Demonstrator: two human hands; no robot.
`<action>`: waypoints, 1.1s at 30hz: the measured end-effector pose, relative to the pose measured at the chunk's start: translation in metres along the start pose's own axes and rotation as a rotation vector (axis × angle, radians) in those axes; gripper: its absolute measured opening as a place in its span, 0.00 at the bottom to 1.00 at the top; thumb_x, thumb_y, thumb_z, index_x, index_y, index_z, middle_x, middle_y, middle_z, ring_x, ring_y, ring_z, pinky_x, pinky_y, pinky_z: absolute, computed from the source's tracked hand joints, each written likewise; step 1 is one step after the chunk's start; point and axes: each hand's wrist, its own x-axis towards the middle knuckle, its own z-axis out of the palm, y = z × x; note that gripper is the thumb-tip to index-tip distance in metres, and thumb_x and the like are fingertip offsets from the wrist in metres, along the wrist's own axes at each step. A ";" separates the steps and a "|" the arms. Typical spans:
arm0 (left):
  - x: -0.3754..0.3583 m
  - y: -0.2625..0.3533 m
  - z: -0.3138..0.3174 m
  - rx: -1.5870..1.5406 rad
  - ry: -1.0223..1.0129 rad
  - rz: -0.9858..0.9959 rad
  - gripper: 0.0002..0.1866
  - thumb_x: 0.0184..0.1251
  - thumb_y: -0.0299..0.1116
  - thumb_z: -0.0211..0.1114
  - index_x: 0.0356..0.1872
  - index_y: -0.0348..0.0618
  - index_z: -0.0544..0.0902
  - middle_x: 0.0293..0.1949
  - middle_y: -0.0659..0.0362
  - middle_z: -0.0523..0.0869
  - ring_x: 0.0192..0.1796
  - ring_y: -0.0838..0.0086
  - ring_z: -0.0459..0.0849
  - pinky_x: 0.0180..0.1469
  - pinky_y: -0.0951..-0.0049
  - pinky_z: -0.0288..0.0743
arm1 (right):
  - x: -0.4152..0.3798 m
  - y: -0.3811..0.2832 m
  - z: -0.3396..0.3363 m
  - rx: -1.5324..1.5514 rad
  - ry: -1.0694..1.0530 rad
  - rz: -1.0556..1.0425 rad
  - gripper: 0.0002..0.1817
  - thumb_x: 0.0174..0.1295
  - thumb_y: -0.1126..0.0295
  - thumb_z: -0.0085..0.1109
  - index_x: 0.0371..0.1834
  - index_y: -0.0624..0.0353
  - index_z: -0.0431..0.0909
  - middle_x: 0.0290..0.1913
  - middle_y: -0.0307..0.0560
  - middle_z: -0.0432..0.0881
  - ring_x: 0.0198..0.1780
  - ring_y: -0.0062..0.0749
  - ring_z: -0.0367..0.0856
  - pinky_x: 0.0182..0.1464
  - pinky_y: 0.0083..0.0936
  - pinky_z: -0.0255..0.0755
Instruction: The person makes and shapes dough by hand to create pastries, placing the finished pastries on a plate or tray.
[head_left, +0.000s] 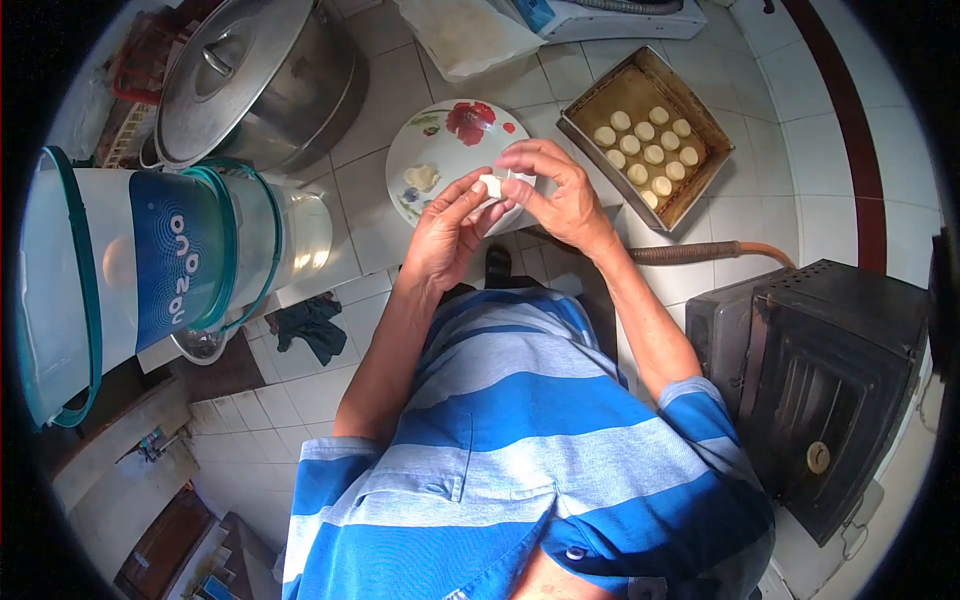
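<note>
Head view: tiled kitchen, white-tiled worktop (345, 215) with its near edge running just in front of the person, tiled floor below. Floral plate (450, 130) sits at the near edge, midway along; small pale lump (422, 178) on its left part. Left hand (450, 225) is palm-up over the plate's near right side, fingers grasping a small white dough-like piece (492, 186). Right hand (560, 195) comes in from the right, thumb and fingertips curled at the same piece; exact contact partly hidden. Metal baking tray (712, 172) right of the plate, set at an angle, carries rows of flat round pale pieces (654, 155) on its bottom. Large lidded metal pot (330, 90) at the far left of the worktop, buckets with teal rims (230, 240) nearer on the left. Ribbed hose (690, 253) passes just below the tray; dark oven (830, 380) at right, near the right arm.
</note>
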 end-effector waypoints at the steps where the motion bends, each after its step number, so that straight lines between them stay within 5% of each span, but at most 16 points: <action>1: -0.001 0.000 -0.001 -0.001 0.002 0.001 0.22 0.80 0.31 0.66 0.67 0.30 0.76 0.57 0.48 0.86 0.59 0.64 0.89 0.66 0.70 0.86 | 0.000 -0.002 -0.003 0.001 -0.002 0.000 0.13 0.63 0.63 0.77 0.46 0.58 0.90 0.53 0.47 0.87 0.58 0.41 0.85 0.64 0.35 0.76; 16: -0.004 -0.005 0.002 0.078 0.050 0.034 0.18 0.79 0.30 0.67 0.63 0.33 0.80 0.57 0.53 0.86 0.61 0.69 0.87 0.69 0.72 0.83 | -0.006 0.007 0.005 -0.110 -0.028 -0.058 0.09 0.66 0.64 0.74 0.43 0.57 0.90 0.52 0.47 0.87 0.57 0.40 0.86 0.60 0.34 0.78; 24: 0.002 -0.011 -0.011 0.192 0.074 0.054 0.24 0.78 0.30 0.69 0.68 0.31 0.75 0.60 0.51 0.85 0.61 0.70 0.87 0.64 0.69 0.84 | -0.008 0.009 0.004 -0.077 -0.168 0.103 0.28 0.66 0.61 0.75 0.67 0.58 0.81 0.57 0.50 0.87 0.58 0.43 0.86 0.62 0.36 0.78; 28: 0.002 -0.005 -0.012 0.243 0.161 0.096 0.26 0.77 0.31 0.70 0.70 0.31 0.73 0.62 0.47 0.85 0.60 0.68 0.87 0.62 0.67 0.84 | -0.006 0.025 0.018 -0.028 -0.194 0.154 0.27 0.64 0.69 0.72 0.68 0.57 0.80 0.60 0.51 0.86 0.59 0.47 0.85 0.64 0.39 0.78; 30: 0.002 -0.006 -0.028 0.679 0.294 0.406 0.25 0.77 0.33 0.69 0.68 0.30 0.75 0.64 0.45 0.84 0.58 0.67 0.87 0.60 0.65 0.83 | -0.003 0.041 0.028 -0.107 -0.175 0.085 0.27 0.63 0.72 0.71 0.67 0.56 0.81 0.59 0.51 0.85 0.60 0.46 0.84 0.65 0.37 0.77; 33: 0.002 0.008 -0.057 1.069 0.450 0.560 0.20 0.74 0.35 0.70 0.61 0.35 0.83 0.64 0.45 0.82 0.63 0.55 0.81 0.66 0.57 0.75 | -0.004 0.057 0.037 -0.334 -0.186 -0.031 0.26 0.62 0.73 0.70 0.65 0.56 0.82 0.58 0.51 0.84 0.61 0.48 0.81 0.66 0.37 0.74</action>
